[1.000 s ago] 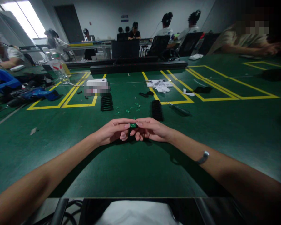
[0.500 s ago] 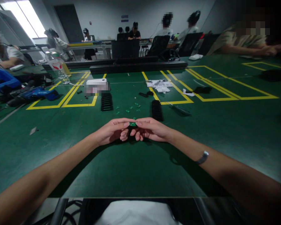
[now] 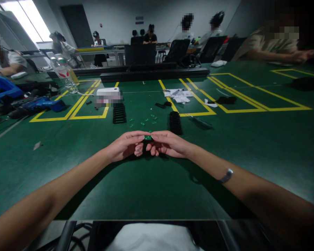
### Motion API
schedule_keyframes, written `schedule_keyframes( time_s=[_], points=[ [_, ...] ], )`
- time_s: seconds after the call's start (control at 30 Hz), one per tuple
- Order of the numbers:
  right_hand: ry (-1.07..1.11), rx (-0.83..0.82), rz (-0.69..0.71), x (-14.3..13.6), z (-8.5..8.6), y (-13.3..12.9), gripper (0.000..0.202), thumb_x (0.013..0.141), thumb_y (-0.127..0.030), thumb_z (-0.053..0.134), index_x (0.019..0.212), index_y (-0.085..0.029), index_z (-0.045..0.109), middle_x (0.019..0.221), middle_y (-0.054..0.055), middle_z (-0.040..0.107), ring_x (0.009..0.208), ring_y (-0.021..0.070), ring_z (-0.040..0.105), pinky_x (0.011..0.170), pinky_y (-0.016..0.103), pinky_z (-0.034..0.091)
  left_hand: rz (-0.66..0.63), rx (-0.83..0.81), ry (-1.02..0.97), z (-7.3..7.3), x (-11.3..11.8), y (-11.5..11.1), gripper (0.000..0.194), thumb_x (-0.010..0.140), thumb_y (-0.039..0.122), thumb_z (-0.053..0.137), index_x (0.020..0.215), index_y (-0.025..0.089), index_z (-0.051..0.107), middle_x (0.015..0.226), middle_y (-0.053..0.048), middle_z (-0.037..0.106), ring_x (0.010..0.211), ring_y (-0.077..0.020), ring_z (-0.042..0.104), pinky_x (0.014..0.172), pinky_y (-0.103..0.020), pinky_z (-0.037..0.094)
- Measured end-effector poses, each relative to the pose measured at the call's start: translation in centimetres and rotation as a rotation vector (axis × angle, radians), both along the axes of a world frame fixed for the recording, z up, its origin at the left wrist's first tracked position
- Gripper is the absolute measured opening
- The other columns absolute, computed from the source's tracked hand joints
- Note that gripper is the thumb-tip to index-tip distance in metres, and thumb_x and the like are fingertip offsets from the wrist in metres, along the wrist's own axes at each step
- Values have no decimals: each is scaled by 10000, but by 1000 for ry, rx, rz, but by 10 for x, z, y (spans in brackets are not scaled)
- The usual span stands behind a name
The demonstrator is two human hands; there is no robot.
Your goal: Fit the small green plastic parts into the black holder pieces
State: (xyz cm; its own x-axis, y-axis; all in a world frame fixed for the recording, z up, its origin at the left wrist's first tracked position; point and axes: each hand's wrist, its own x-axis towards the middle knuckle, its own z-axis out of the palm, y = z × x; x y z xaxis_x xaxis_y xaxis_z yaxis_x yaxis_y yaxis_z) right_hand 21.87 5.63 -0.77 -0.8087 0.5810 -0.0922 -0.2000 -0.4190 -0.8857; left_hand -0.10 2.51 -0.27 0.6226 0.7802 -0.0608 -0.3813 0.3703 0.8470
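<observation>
Between the thumbs and fingertips of both hands is a small green circuit board (image 3: 148,138), with dark edges showing around it. My left hand (image 3: 128,144) pinches its left end and my right hand (image 3: 170,143) pinches its right end, just above the table. The fingers hide its underside. Beyond my hands lie several loose green circuit boards (image 3: 142,123). A row of black slotted plastic parts (image 3: 119,114) stands to their left, and a second black row (image 3: 175,122) is close beyond my right hand.
On the green table (image 3: 146,195) are a blue power drill (image 3: 45,104), a plastic bottle (image 3: 65,75) and a white box (image 3: 107,92) at left. White papers (image 3: 179,94) and a dark-handled tool (image 3: 201,122) lie right. A long black bar (image 3: 154,75) crosses the back. People sit around.
Both hands stay almost in place, still gripping the circuit board. It is tilted very slightly differently; the other things on the table have not moved.
</observation>
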Motion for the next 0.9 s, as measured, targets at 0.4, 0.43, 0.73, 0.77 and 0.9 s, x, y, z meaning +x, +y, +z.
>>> schedule_keyframes(
  time_s=[0.4, 0.43, 0.73, 0.77, 0.9],
  points=[
    [33, 113, -416, -12, -1, -7, 165, 847, -286, 726, 894, -164, 625, 733, -7, 592, 581, 106, 580, 478, 222, 403, 352, 245, 157, -5, 8, 1, 316, 898, 277, 670, 1189, 154, 674, 676, -16, 604, 613, -122, 565, 576, -244, 439],
    [27, 128, -414, -12, -2, -7, 172, 847, -292, 727, 912, -160, 638, 764, 8, 612, 598, 110, 589, 482, 223, 408, 361, 261, 179, -6, 8, 0, 326, 896, 284, 672, 1197, 159, 673, 699, -24, 622, 622, -125, 573, 582, -245, 442],
    [-19, 138, -435, -14, -4, -6, 203, 814, -303, 757, 913, -149, 668, 778, 17, 632, 604, 101, 585, 501, 224, 401, 398, 382, 311, -11, 11, -1, 351, 902, 315, 668, 1220, 167, 674, 783, -53, 683, 682, -146, 623, 615, -255, 472],
    [-26, 140, -437, -14, -4, -6, 203, 806, -300, 763, 900, -148, 667, 764, 14, 628, 599, 101, 583, 503, 224, 397, 399, 394, 325, -11, 11, -1, 355, 903, 319, 668, 1222, 164, 673, 792, -58, 690, 686, -148, 627, 620, -256, 479],
    [-49, 144, -447, -15, -3, -6, 224, 770, -300, 794, 865, -146, 662, 701, -1, 607, 579, 98, 566, 510, 227, 388, 392, 426, 364, -12, 11, -1, 381, 905, 328, 665, 1244, 153, 660, 839, -78, 713, 723, -156, 644, 650, -265, 511]
  ],
)
